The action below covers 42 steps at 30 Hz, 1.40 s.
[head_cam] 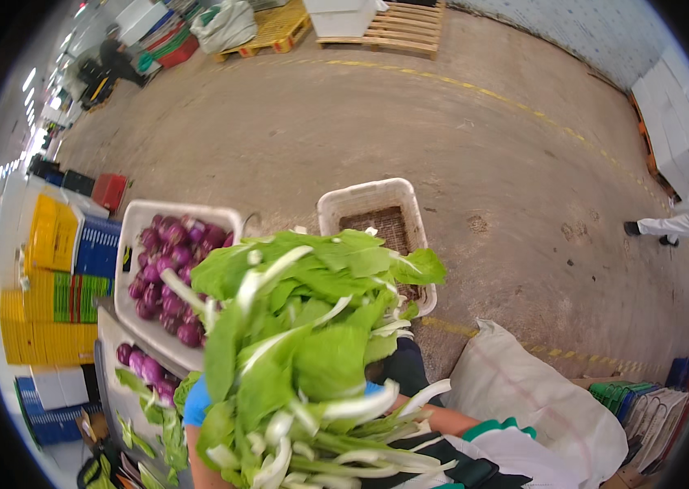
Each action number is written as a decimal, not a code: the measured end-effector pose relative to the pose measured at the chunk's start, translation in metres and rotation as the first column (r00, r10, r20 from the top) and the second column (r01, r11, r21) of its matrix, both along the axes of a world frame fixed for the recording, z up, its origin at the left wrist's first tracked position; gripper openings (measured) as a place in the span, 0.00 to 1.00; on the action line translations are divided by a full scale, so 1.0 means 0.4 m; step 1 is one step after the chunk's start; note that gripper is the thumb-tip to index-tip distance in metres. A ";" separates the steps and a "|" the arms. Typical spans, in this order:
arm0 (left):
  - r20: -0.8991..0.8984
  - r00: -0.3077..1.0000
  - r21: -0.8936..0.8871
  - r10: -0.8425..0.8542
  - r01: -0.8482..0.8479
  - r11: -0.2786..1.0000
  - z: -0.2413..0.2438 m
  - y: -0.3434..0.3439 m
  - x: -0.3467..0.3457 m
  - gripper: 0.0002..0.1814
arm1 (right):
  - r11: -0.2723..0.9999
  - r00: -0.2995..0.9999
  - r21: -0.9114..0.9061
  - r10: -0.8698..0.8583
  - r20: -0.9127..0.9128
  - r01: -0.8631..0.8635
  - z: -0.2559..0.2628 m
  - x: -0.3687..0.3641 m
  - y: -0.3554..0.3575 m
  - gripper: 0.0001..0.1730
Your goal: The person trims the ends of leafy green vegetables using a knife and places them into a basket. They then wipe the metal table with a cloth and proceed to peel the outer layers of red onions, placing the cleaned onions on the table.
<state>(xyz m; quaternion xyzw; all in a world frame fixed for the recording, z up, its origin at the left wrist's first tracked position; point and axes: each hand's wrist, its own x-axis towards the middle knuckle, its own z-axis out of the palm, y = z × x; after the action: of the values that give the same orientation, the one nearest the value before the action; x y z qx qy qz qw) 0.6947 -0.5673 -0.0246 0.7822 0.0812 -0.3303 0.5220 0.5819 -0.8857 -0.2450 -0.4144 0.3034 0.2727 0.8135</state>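
Note:
A big armful of leafy greens with white stems (320,342) fills the lower middle of the view, held up between both my hands and partly blurred. At the left side of the bundle, my left hand (196,400) shows only as a patch of blue glove; the leaves cover its fingers. My right hand (372,388), also in blue, is mostly hidden behind the greens on the right. Beyond the bundle's left edge stands a white crate of purple onions (126,275). Another white crate (421,244), with a brown, dirty bottom, sits on the floor beyond the greens.
Loose purple onions (150,370) and leaves (173,440) lie on a metal surface (113,351) at left. A large white sack (528,391) stands at right. Stacked yellow crates (54,305) line the left. A person (115,55) is far off; another person (681,220) is at the right edge.

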 end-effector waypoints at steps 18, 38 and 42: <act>-0.188 0.974 0.081 -0.126 0.144 0.986 -1.071 -0.674 0.300 0.31 | 0.724 0.844 -0.640 -0.491 -0.214 0.259 -1.003 0.469 -0.167 0.28; 0.391 0.574 -0.035 0.719 -0.772 0.635 0.114 0.468 -0.623 0.22 | 0.807 0.483 -0.377 0.579 0.657 -0.455 0.374 0.282 0.562 0.17; 0.537 0.288 0.159 0.793 -0.958 0.240 -0.034 0.774 -1.083 0.20 | 0.610 -0.223 -0.635 0.615 0.757 -0.474 0.469 0.180 1.007 0.24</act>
<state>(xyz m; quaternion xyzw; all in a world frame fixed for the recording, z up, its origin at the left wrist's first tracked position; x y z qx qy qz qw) 0.2615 -0.2577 -0.0384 0.7342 0.4941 0.2006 0.4202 0.6538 -0.4828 -0.0573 -0.6111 -0.5051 0.2411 0.5597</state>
